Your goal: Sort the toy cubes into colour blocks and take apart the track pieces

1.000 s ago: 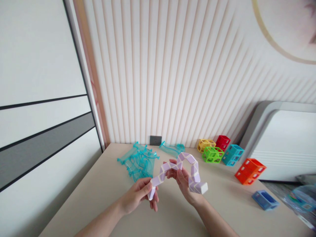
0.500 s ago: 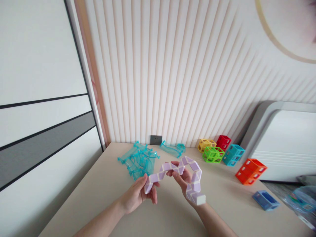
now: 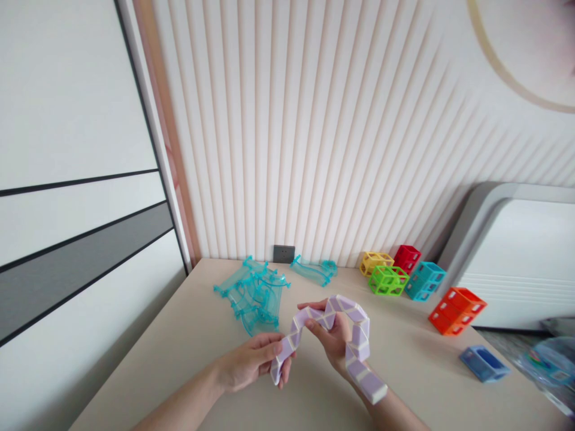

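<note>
A lilac and white snake puzzle [image 3: 360, 332] is held above the table in a bent, wavy shape. My left hand [image 3: 251, 361] pinches its left end between thumb and fingers, and the pointed tip sticks out below. Around the middle section my right hand [image 3: 331, 335] is closed, thumb on the near side and fingers behind. From there the chain arches to the right and curls down in front of my right wrist, its square white end hanging free. Some of the right fingers are hidden behind the puzzle.
Translucent teal track pieces [image 3: 256, 296] lie heaped behind my left hand, and another teal piece [image 3: 314, 270] is by the wall. At right stand yellow [image 3: 376, 262], green [image 3: 389, 281], red, teal and orange [image 3: 457, 311] block frames. A blue block [image 3: 484, 364] lies near the table's right edge.
The puzzle's left end has swung downward with my left hand and now slopes more steeply. Its free right end has dropped lower and a little right.
</note>
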Tool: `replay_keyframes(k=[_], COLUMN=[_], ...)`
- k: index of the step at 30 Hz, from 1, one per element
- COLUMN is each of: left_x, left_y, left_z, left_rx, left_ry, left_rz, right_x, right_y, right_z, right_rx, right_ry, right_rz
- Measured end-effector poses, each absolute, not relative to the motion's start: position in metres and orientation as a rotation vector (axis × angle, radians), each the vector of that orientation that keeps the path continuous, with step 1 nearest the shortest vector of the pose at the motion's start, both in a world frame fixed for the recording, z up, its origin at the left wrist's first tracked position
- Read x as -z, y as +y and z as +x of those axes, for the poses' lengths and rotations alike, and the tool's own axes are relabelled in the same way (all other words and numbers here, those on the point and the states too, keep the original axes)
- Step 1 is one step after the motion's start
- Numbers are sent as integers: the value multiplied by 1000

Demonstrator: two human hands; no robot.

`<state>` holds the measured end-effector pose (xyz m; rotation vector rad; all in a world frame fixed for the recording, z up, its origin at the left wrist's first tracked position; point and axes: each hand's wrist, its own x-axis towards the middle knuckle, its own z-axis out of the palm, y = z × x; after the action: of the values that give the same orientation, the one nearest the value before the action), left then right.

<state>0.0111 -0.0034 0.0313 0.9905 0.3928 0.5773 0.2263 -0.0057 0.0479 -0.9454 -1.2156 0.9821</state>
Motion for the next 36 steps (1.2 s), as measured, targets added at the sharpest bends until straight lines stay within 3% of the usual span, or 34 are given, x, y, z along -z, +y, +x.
replay_keyframes(k=[22, 36], left_x=[-36, -23], left_y=[-7, -5], left_z=[15, 17], left_rx=[-500, -873], left_ry=[324, 574], left_rz=[1192, 1416], right_x=[-43, -25], right_y=[-12, -1], right_z=[206, 214], right_rx=[-981, -680], right_ry=[-1141, -972], right_rz=[-866, -1096])
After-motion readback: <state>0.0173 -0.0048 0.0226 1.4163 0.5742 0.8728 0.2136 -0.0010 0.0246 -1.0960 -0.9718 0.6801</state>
